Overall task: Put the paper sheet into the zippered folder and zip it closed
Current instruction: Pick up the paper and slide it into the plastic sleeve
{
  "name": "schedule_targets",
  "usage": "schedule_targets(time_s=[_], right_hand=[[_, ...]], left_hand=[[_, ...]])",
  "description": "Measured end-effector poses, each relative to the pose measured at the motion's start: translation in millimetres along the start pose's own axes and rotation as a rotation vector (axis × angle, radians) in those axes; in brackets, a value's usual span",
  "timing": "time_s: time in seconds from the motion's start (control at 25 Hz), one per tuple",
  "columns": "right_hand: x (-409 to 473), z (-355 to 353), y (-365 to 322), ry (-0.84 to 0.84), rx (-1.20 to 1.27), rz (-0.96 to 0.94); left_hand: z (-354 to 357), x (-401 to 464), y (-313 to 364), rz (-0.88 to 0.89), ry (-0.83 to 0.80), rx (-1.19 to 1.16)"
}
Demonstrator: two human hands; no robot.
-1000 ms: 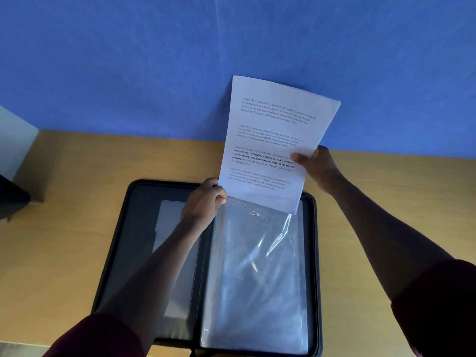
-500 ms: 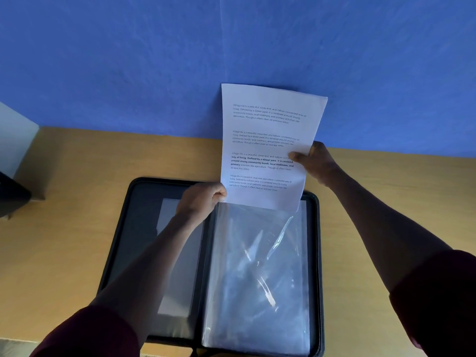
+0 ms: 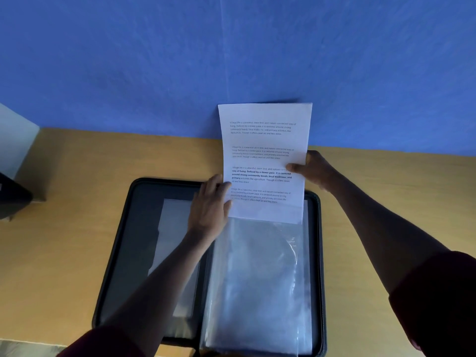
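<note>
Nearest the camera, two forearms in dark red sleeves reach forward over the zippered folder, which lies open flat on the desk. Its left half shows a dark inner panel with a pale pocket; its right half holds a stack of clear plastic sleeves, their open top edge lying toward the far side of the folder.

Further out, the left hand lies over the folder's spine with its fingers fairly straight, the fingertips touching the left edge of the paper sheet near its lower part. Whether it also pins the sleeve mouth open cannot be told. The right hand pinches the sheet's right edge about midway up, thumb on the printed face and the other fingers hidden behind.

The sheet stands almost upright with its long axis running away from the person, in line with the sleeve's long axis. Its bottom edge meets the sleeve's top opening and appears to have just entered, though the plastic makes that hard to confirm. Most of the page rises above the folder, its top against the blue wall beyond the desk.

Judging from this, the sheet needs to slide straight toward the person, down into the sleeve, the right hand driving and the left steadying.
</note>
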State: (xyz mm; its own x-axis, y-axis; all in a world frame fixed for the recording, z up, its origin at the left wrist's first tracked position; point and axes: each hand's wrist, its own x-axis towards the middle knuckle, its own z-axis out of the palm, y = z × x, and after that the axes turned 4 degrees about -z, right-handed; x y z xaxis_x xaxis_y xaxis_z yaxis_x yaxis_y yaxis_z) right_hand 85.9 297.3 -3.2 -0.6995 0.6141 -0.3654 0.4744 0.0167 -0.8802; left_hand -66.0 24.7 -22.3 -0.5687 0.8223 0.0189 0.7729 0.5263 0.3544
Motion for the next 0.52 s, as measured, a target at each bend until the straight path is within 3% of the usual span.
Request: schedule_targets(time_s=[0.08, 0.16, 0.28, 0.52], right_hand=[[-2, 2, 3, -0.002, 0.040, 0.002], [-5, 3, 5, -0.019, 0.067, -0.001], [-6, 5, 8, 0.015, 0.032, -0.008], [-6, 12, 11, 0.143, 0.071, 0.008]], left_hand=[[13, -27, 12, 0.119, -0.016, 0.018], [26, -45, 19, 0.193, -0.154, 0.058], [41, -51, 24, 0.192, -0.284, 0.155], [50, -49, 31, 0.176, -0.319, 0.225]])
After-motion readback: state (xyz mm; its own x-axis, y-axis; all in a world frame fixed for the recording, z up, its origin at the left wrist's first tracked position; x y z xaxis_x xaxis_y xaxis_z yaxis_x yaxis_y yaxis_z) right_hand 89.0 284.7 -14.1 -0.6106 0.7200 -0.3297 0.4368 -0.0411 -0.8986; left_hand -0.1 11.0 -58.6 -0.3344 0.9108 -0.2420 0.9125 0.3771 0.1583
